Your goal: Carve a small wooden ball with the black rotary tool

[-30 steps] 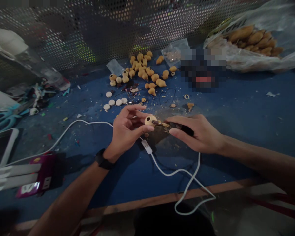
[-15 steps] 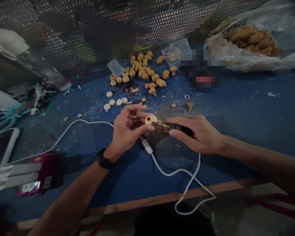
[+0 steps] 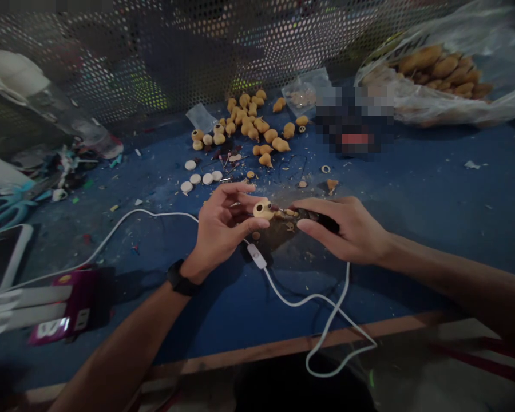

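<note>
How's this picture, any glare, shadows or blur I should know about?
Head view: dim overall, corners darker; a glint on the purple box, shadow to its right; pixel blocks cover a patch beside the plastic bag; tool tip looks soft.

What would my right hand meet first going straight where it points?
Your right hand would likely meet the pale gourd in your left hand, dark tool first; depth is unclear.

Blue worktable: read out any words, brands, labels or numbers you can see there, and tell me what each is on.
No text reads clearly.
Clear plastic bag of brown gourds: dark capital letters, too creased and blurred to quote.
Magenta box: white markings, too blurred.
White cable switch: any marking is too small.
</note>
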Available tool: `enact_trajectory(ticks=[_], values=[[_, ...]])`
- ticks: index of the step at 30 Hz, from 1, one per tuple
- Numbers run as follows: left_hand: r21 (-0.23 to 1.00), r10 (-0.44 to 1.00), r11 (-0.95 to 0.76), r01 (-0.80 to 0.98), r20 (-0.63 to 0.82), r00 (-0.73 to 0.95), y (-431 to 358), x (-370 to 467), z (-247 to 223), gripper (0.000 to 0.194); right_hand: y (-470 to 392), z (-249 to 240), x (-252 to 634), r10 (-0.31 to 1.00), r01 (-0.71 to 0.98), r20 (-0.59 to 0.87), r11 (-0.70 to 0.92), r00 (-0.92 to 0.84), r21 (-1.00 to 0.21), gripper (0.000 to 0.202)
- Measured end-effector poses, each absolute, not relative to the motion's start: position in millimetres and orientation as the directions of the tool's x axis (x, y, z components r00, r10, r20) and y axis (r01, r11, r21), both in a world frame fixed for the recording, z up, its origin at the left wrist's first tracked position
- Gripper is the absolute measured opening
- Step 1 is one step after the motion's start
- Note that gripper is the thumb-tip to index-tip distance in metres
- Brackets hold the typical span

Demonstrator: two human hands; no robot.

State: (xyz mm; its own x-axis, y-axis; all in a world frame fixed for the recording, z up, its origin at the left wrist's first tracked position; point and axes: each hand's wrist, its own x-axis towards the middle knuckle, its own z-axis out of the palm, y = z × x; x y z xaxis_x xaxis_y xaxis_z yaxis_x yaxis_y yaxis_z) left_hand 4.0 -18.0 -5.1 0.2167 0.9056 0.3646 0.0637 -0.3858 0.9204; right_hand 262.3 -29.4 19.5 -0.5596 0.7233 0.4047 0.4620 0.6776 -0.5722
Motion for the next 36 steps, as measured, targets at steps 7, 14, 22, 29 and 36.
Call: enact_trajectory(ticks=[7, 14, 22, 29, 36], values=[[0.918, 0.9, -0.391, 0.065, 0.366, 0.239, -18.3, 3.4, -4.7, 0.055, -28.5, 19.1, 261.3, 0.744, 0.479, 0.407, 0.658, -0.529, -0.58, 0.029], [0.923, 0.9, -0.384, 0.014, 0.371, 0.229, -17.9, 4.6, -3.9, 0.054, -28.4, 20.1, 260.9, 0.74, 0.472, 0.41, 0.663, -0.534, -0.581, 0.028], [0.929, 0.912, -0.364, 0.063, 0.342, 0.228, -17.2, 2.1, -5.3, 0.057, -29.5, 17.4, 261.1, 0.756, 0.485, 0.398, 0.645, -0.52, -0.591, 0.03], [0.923, 0.911, -0.377, 0.081, 0.354, 0.21, -17.8, 2.4, -4.1, 0.057, -29.5, 19.8, 260.3, 0.739, 0.457, 0.41, 0.661, -0.535, -0.596, 0.027], [0.917, 0.913, -0.39, 0.082, 0.373, 0.167, -17.9, 5.4, -3.1, 0.057, -30.3, 19.0, 260.3, 0.748, 0.46, 0.396, 0.649, -0.533, -0.606, 0.029]])
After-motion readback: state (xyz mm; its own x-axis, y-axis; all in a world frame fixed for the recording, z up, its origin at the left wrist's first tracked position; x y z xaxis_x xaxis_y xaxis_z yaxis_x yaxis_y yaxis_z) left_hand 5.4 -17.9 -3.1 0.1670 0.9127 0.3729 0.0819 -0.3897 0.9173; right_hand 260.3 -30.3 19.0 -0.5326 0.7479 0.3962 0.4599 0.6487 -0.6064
